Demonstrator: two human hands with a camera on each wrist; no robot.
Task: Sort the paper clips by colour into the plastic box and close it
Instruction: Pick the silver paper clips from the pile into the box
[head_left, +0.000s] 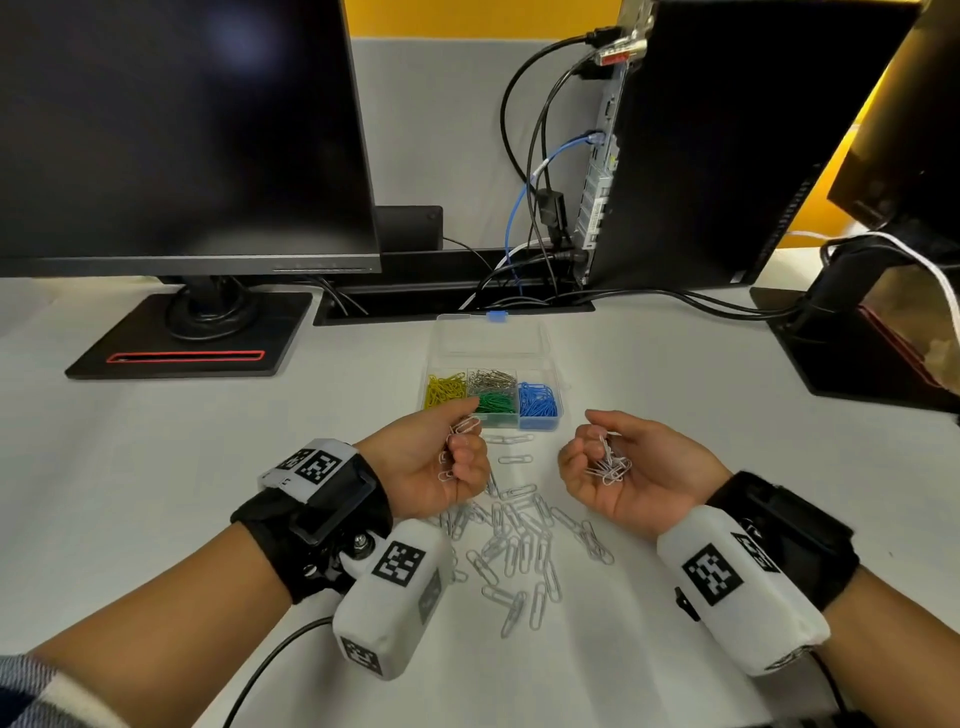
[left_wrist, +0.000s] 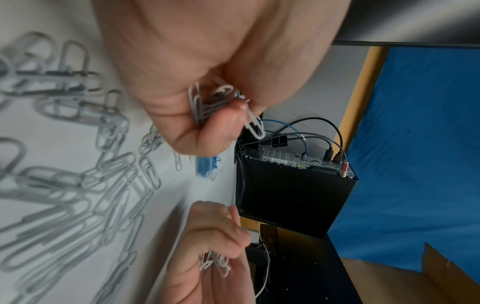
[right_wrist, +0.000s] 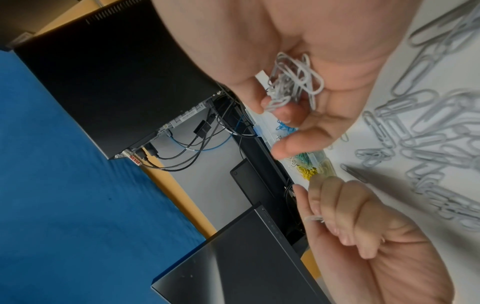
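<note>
A clear plastic box (head_left: 550, 374) lies open on the desk, its lid (head_left: 491, 335) folded back. Its compartments hold yellow clips (head_left: 444, 389), silver clips (head_left: 491, 382), green clips (head_left: 496, 402) and blue clips (head_left: 537, 400). A pile of white paper clips (head_left: 519, 540) lies on the desk between my wrists. My left hand (head_left: 441, 462) is palm up, fingers curled round a bunch of white clips (left_wrist: 207, 105). Palm up too, my right hand (head_left: 618, 467) cups another bunch of white clips (right_wrist: 293, 80) in loosely curled fingers.
A monitor (head_left: 182, 130) on a black stand (head_left: 192, 332) fills the back left. A black computer case (head_left: 727, 140) with several cables (head_left: 540, 156) stands at the back right. A second monitor foot (head_left: 852, 343) sits at the right edge.
</note>
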